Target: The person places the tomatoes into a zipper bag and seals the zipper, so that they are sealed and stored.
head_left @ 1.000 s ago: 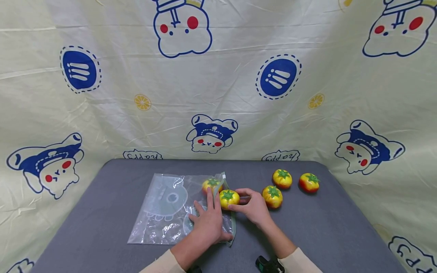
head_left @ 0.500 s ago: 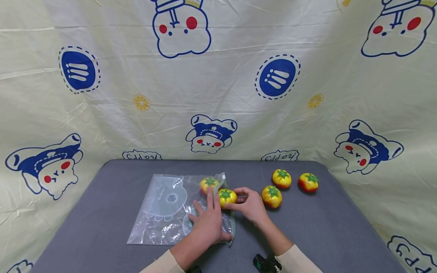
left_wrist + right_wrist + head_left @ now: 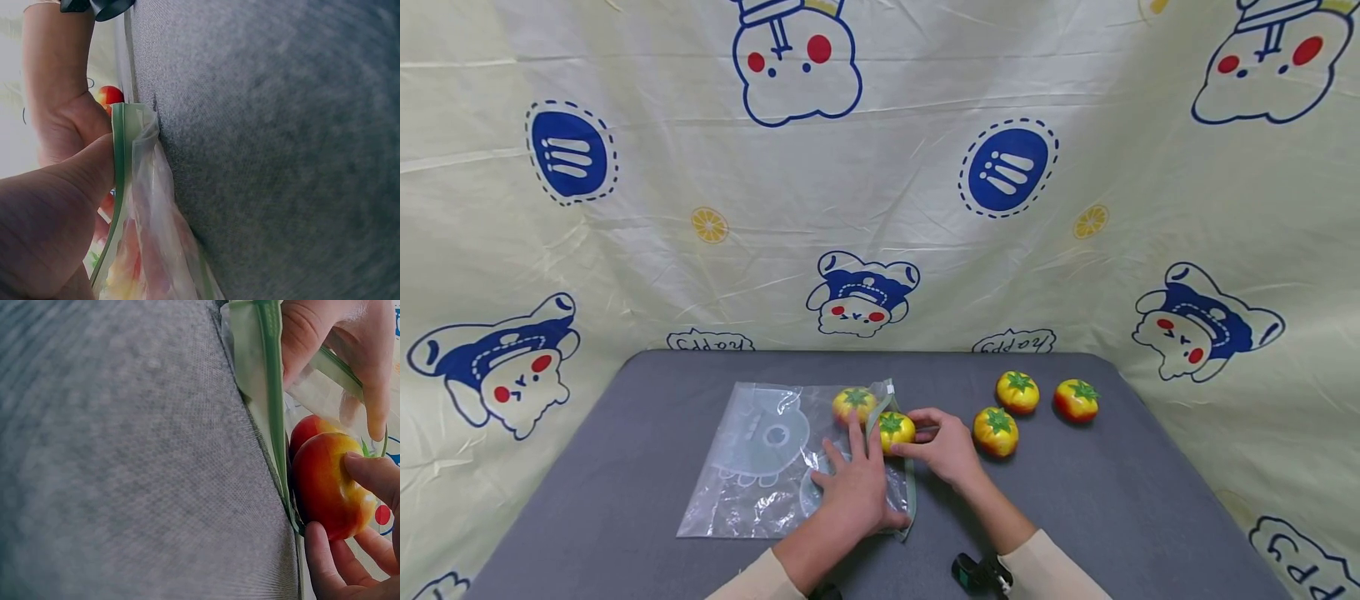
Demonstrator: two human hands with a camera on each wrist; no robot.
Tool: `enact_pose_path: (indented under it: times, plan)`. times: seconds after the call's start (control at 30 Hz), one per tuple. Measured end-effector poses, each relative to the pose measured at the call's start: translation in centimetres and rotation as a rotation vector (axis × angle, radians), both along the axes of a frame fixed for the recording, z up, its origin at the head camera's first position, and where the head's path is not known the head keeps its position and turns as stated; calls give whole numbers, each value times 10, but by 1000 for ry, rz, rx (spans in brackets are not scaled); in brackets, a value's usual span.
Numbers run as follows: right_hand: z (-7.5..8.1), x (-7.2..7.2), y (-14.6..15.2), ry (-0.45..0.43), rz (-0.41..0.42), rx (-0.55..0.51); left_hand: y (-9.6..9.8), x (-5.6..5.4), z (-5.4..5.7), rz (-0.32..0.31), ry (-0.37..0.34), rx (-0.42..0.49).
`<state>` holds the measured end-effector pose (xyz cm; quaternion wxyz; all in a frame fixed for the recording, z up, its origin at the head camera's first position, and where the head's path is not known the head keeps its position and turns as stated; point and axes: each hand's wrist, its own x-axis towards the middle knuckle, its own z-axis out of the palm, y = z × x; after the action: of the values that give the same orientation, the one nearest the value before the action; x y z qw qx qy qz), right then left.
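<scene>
A clear zip bag (image 3: pixel 718 492) with a green-edged mouth lies flat, its opening toward the right. My left hand (image 3: pixel 855 493) rests at that mouth with fingers spread and straight; in the right wrist view its thumb and fingers hold the green-edged lips apart. One yellow-red tomato (image 3: pixel 850 402) with a green leafy top is inside the bag, partly behind the left fingers. My right hand (image 3: pixel 949 450) grips a second tomato (image 3: pixel 896 431) between thumb and fingers at the opening. In the right wrist view this held tomato (image 3: pixel 328 487) touches or overlaps the one behind it.
To the right of my right hand stand three more tomatoes: a near one (image 3: pixel 996 433), a far one (image 3: pixel 1018 392) and a rightmost one (image 3: pixel 1077 400). A grey cloth covers the table (image 3: pixel 625 467). Behind it hangs a printed curtain (image 3: pixel 910 192).
My right hand has moved slightly left with its tomato, further into the bag's mouth. The tomato inside has shifted left too. The left hand has stayed nearly still.
</scene>
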<state>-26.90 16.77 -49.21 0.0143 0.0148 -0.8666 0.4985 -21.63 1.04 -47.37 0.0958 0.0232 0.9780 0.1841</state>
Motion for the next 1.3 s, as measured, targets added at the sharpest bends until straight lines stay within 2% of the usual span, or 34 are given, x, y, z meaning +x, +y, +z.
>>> enact_pose_path:
  times: [0.4, 0.77, 1.3]
  plan:
    - [0, -3, -2, -8, -5, 11, 0, -1, 2, -5, 4, -10]
    - [0, -8, -3, -15, 10, -19, 0, 0, 3, -13, -3, -20]
    - [5, -9, -6, 4, 31, -31, -1, -3, 2, -30, -1, -13]
